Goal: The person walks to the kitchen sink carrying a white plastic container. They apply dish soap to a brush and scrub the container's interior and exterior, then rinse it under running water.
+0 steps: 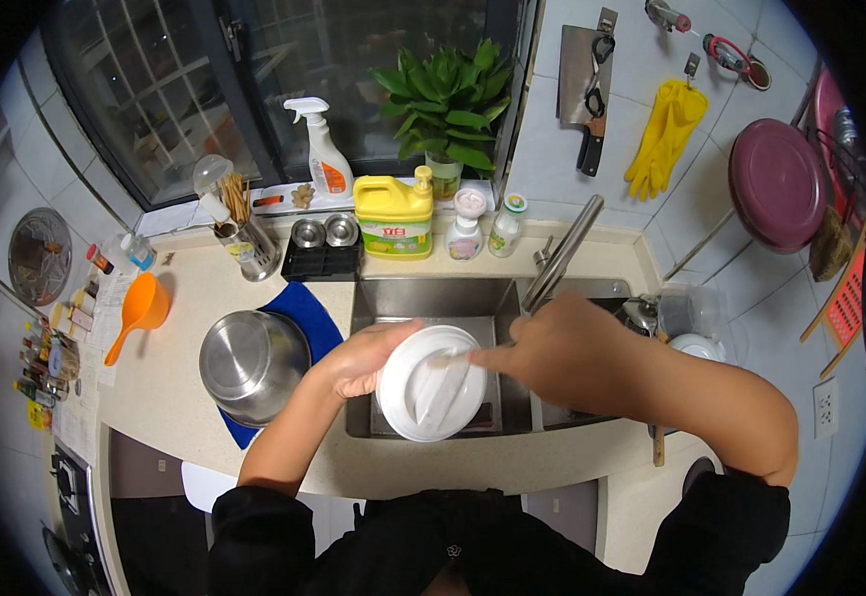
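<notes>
Two bare hands of mine are at work above the steel sink. My left hand is clamped on the left edge of a round white lid, which I hold over the sink's larger left basin, its face with the raised bar turned up. My right hand is blurred; an outstretched finger meets the lid's right edge, the others look curled, and I cannot tell whether they close on anything.

The steel faucet slants up just behind my right hand. On the worktop to my left, a steel pot sits on a blue cloth, with an orange ladle farther left. Behind the sink stand a yellow detergent jug with a pump and two small jars, and yellow rubber gloves hang on the tiled wall.
</notes>
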`<control>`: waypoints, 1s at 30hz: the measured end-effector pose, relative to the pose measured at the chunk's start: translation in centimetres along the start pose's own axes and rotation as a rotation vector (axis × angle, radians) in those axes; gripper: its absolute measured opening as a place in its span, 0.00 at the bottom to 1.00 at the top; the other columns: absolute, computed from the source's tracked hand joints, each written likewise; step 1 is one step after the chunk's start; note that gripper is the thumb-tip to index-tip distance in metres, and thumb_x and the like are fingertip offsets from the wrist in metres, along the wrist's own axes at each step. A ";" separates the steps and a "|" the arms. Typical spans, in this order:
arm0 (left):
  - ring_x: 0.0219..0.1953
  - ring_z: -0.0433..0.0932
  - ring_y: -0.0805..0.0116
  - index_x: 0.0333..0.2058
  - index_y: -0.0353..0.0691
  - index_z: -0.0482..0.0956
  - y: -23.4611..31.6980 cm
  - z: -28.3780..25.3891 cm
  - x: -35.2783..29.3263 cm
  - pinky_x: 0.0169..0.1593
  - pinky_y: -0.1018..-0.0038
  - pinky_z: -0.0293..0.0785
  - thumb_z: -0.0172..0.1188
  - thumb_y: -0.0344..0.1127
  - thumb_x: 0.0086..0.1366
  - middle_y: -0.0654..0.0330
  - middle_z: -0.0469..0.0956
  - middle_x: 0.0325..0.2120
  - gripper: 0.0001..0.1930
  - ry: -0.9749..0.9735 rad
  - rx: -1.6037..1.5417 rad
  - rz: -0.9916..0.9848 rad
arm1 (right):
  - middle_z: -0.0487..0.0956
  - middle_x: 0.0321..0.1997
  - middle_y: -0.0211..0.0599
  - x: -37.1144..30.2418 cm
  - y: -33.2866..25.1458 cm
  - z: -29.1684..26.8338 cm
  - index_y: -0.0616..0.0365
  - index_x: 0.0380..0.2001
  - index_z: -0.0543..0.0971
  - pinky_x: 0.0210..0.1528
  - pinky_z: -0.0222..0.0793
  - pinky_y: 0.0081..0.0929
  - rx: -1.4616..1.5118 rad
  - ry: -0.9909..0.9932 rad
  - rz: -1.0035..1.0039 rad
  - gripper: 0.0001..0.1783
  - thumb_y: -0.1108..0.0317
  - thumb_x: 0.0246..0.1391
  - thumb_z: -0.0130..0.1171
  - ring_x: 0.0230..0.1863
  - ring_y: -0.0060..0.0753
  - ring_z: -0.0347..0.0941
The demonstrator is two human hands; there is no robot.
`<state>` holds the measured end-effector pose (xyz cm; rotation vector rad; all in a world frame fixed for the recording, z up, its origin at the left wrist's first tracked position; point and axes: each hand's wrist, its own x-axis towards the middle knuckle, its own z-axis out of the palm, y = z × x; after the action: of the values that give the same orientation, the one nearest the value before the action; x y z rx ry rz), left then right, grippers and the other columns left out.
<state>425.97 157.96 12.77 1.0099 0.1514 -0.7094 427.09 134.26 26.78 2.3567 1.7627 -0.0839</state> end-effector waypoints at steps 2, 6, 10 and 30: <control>0.34 0.79 0.69 0.46 0.27 0.67 -0.6 -0.3 0.8 0.32 0.77 0.80 0.43 0.41 0.67 0.51 0.76 0.37 0.20 0.025 0.052 -0.008 | 0.75 0.18 0.36 0.2 -0.1 0.5 0.55 0.38 0.75 0.21 0.66 0.31 0.016 -0.021 -0.019 0.15 0.73 0.42 0.54 0.22 0.37 0.74; 0.35 0.79 0.67 0.46 0.27 0.66 -0.4 -0.4 0.4 0.34 0.75 0.80 0.42 0.41 0.67 0.50 0.76 0.37 0.20 0.024 -0.033 -0.016 | 0.74 0.17 0.35 -0.5 0.5 -0.4 0.53 0.40 0.75 0.22 0.66 0.32 -0.018 -0.042 0.063 0.16 0.72 0.43 0.53 0.21 0.36 0.74; 0.34 0.79 0.66 0.47 0.27 0.66 -0.6 -1.6 0.7 0.33 0.75 0.80 0.42 0.42 0.67 0.50 0.76 0.37 0.21 -0.007 -0.078 0.004 | 0.74 0.17 0.34 -0.6 0.2 0.2 0.51 0.42 0.74 0.21 0.66 0.31 -0.039 -0.030 0.061 0.18 0.72 0.43 0.53 0.20 0.36 0.73; 0.32 0.79 0.70 0.46 0.27 0.67 -0.6 -0.5 0.2 0.31 0.78 0.80 0.44 0.41 0.66 0.51 0.76 0.36 0.20 0.059 -0.001 0.038 | 0.71 0.19 0.33 1.1 0.8 0.9 0.44 0.49 0.72 0.20 0.65 0.30 -0.009 -0.063 0.017 0.25 0.74 0.43 0.51 0.20 0.34 0.72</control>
<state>425.92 158.09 11.98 1.0312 0.1836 -0.6456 428.21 134.88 25.84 2.3362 1.7100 -0.1449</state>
